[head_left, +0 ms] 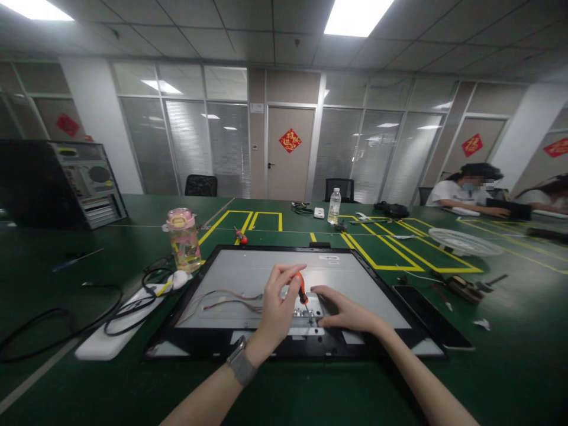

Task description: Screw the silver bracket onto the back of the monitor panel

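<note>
A flat display panel [275,269] with a black frame lies back side up in front of me. My left hand [279,299] is closed around an orange and black screwdriver [302,288], gripped near the top of its handle. The tool stands slightly tilted, its tip down at a small metal bracket [316,330] near the panel's lower middle. Beside the bracket rests my right hand [339,310], fingers apart, fingertips at the bracket's right edge; whether they press on it I cannot tell. Thin wires [226,300] run leftward from the bracket area across the panel.
Left of the panel are a white power strip [119,325] with black cables, a pink-lidded bottle [184,242] and an open computer case [89,183]. On the right lies a black phone-like slab [432,316]. A water bottle [334,207] stands farther back; co-workers [470,192] sit at right.
</note>
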Action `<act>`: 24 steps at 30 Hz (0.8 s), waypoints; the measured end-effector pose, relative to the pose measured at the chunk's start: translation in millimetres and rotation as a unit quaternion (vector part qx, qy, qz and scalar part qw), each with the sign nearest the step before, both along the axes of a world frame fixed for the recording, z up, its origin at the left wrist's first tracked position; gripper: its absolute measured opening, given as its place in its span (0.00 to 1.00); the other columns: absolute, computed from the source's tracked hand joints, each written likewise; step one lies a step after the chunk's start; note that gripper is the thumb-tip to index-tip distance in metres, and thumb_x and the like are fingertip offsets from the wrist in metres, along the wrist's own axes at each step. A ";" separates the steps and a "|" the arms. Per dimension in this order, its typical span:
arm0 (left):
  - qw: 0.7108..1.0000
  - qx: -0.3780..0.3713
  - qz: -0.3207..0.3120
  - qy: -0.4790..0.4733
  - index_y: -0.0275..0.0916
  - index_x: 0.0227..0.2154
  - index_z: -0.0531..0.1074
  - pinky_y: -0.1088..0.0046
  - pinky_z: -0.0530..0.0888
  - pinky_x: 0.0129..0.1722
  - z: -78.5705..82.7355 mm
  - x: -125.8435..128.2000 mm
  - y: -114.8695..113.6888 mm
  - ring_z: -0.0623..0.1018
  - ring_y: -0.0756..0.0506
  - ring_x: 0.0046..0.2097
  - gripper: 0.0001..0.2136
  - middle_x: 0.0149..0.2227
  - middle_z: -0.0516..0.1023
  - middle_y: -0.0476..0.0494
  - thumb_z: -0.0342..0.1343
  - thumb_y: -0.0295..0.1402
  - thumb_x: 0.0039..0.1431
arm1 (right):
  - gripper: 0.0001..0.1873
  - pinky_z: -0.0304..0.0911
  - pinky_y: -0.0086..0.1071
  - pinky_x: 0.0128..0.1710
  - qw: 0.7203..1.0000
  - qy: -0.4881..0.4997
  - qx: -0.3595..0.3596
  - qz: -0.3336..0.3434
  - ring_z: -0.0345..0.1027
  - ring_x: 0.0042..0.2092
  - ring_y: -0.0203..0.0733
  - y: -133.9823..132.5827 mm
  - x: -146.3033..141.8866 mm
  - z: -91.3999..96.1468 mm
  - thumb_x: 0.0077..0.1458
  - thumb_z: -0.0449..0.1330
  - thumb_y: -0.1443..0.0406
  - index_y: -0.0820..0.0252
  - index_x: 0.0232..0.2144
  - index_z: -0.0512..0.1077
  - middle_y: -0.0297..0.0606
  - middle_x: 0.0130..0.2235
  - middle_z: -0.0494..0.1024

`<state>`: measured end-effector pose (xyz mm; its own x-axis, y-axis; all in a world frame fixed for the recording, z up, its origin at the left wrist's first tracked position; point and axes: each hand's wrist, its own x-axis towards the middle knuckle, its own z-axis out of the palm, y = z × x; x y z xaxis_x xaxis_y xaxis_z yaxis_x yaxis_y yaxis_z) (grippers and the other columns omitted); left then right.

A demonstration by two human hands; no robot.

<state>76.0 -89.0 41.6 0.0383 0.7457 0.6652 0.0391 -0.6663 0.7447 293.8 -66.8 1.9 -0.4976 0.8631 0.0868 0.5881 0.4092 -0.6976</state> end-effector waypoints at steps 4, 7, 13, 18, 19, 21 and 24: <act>1.000 0.004 -0.020 -0.008 0.41 0.49 0.72 0.67 0.72 0.47 2.1 -0.4 -2.1 0.76 0.46 0.46 0.15 0.47 0.74 0.40 0.45 0.34 0.65 | 0.41 0.48 0.44 0.63 1.000 0.001 0.004 0.005 0.53 0.62 0.53 -0.2 -0.2 0.1 0.45 0.68 0.55 0.59 0.58 0.60 0.46 0.62 0.61; 1.000 0.001 -0.020 -0.013 0.40 0.46 0.75 0.69 0.73 0.43 4.4 0.6 -2.9 0.77 0.45 0.43 0.12 0.43 0.76 0.40 0.50 0.34 0.63 | 0.40 0.48 0.45 0.63 1.000 0.000 0.002 0.002 0.53 0.62 0.53 -0.5 -0.3 0.9 0.45 0.67 0.55 0.58 0.58 0.60 0.46 0.62 0.60; 0.999 0.010 0.027 -0.012 0.41 0.38 0.78 0.71 0.72 0.39 3.3 -0.8 -1.0 0.75 0.49 0.35 0.09 0.35 0.72 0.46 0.54 0.33 0.59 | 0.40 0.48 0.46 0.63 1.000 -0.001 0.001 -0.001 0.53 0.62 0.54 -0.5 -1.1 1.6 0.45 0.67 0.55 0.58 0.58 0.60 0.45 0.62 0.61; 1.000 -0.008 -0.021 -0.021 0.40 0.48 0.73 0.67 0.71 0.47 3.4 -1.1 -1.1 0.76 0.45 0.46 0.14 0.44 0.76 0.40 0.46 0.32 0.65 | 0.40 0.46 0.46 0.64 1.000 -0.003 -0.003 -0.003 0.52 0.63 0.54 -0.6 -1.4 1.8 0.44 0.68 0.55 0.58 0.58 0.60 0.46 0.62 0.60; 0.999 -0.010 -0.026 -0.019 0.39 0.48 0.73 0.67 0.72 0.45 4.0 -0.8 -1.2 0.76 0.45 0.45 0.14 0.43 0.76 0.40 0.47 0.33 0.64 | 0.40 0.46 0.46 0.64 1.000 -0.002 -0.004 -0.003 0.52 0.63 0.54 -0.8 -1.2 1.9 0.44 0.67 0.55 0.58 0.58 0.60 0.46 0.62 0.60; 1.000 -0.001 -0.018 -0.010 0.39 0.45 0.74 0.69 0.72 0.42 5.2 -0.1 -1.4 0.76 0.45 0.42 0.12 0.40 0.76 0.41 0.51 0.33 0.62 | 0.40 0.46 0.46 0.64 1.000 -0.001 -0.007 -0.002 0.52 0.63 0.54 -1.1 -0.7 1.9 0.45 0.67 0.55 0.59 0.58 0.60 0.46 0.63 0.59; 0.999 0.027 0.034 0.002 0.40 0.36 0.77 0.71 0.71 0.39 5.3 0.5 -1.4 0.74 0.48 0.35 0.06 0.31 0.73 0.47 0.57 0.32 0.57 | 0.40 0.46 0.46 0.64 1.000 0.001 -0.011 -0.002 0.51 0.63 0.53 -1.7 -0.5 2.3 0.45 0.67 0.55 0.58 0.58 0.60 0.45 0.63 0.59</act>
